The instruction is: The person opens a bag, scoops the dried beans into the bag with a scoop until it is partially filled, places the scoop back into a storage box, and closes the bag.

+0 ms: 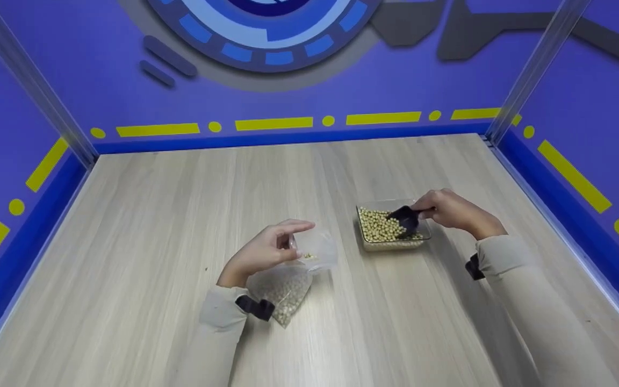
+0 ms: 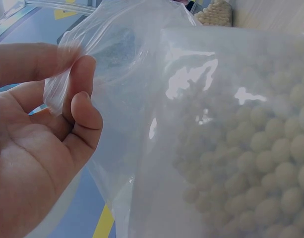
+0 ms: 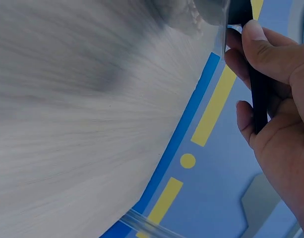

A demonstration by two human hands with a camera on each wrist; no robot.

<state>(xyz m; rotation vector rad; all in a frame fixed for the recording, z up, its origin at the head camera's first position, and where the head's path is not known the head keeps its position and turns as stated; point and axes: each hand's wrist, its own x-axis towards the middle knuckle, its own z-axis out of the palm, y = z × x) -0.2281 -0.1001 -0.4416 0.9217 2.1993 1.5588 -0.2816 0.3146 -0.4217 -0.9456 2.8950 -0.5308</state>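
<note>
My left hand [image 1: 266, 247] pinches the rim of a clear plastic bag [image 2: 137, 99], holding its mouth apart. Pale round beans [image 2: 261, 163] fill the bag's lower part, which lies on the table, and a few more show near its opening. My right hand [image 1: 452, 210] grips the handle of a black scoop [image 1: 407, 219], its fingers wrapped round it in the right wrist view. The scoop's bowl is down among the yellowish beans [image 1: 378, 226] in a clear rectangular container [image 1: 394, 245], to the right of the bag.
The wood-grain table [image 1: 180, 215] carries the bag and the container. Blue-purple panels with yellow dashes [image 1: 274, 124] enclose it at the back and both sides. Black wrist straps [image 1: 256, 307] sit over both pale sleeves.
</note>
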